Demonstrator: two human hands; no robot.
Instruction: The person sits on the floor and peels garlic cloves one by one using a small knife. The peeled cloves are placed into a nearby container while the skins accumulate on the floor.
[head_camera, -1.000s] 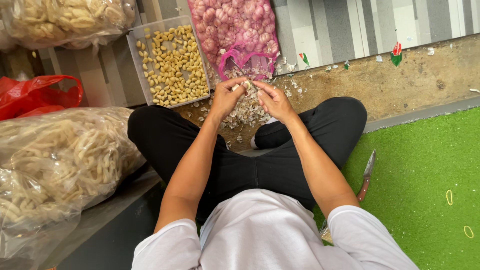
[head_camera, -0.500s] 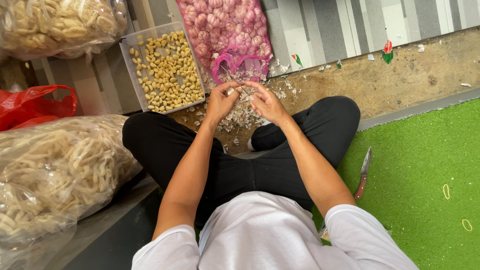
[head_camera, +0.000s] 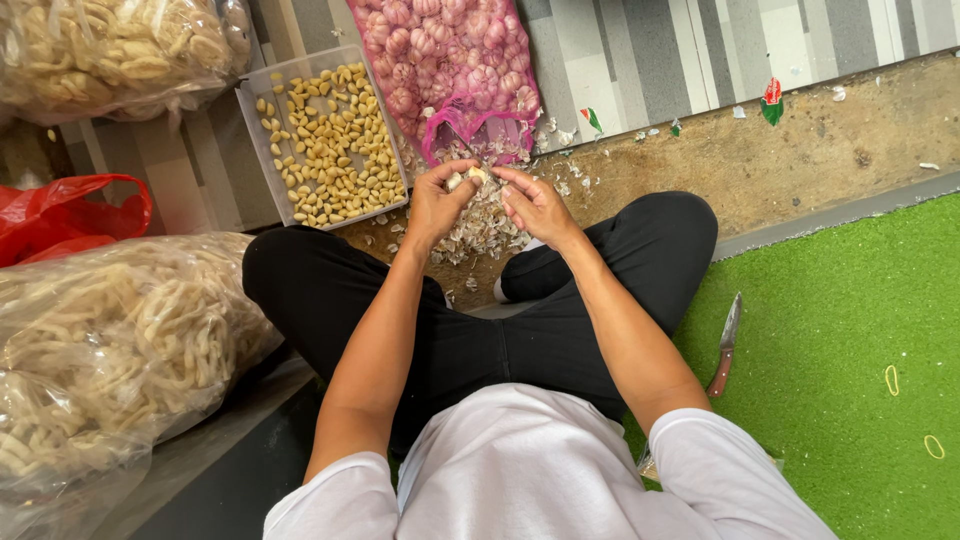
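Observation:
I sit cross-legged in black trousers on the floor. My left hand (head_camera: 437, 203) and my right hand (head_camera: 535, 203) meet over a small garlic clove (head_camera: 470, 177), which both pinch between their fingertips. Under the hands lies a heap of pale garlic skins (head_camera: 482, 228). Just beyond them a pink mesh sack of garlic bulbs (head_camera: 450, 60) lies with its mouth open toward me. Left of the sack stands a clear plastic tray (head_camera: 254, 125) holding many peeled yellowish cloves (head_camera: 335, 150).
A knife (head_camera: 725, 342) with a reddish handle lies on the green artificial turf (head_camera: 850, 350) by my right knee, near two yellow rubber bands (head_camera: 892, 380). Large clear bags of pale snack sticks (head_camera: 100, 340) and a red plastic bag (head_camera: 60, 215) crowd the left side.
The view has shifted slightly, so the sack and tray sit higher and more left. My hands have stayed together over the skins, still working the clove.

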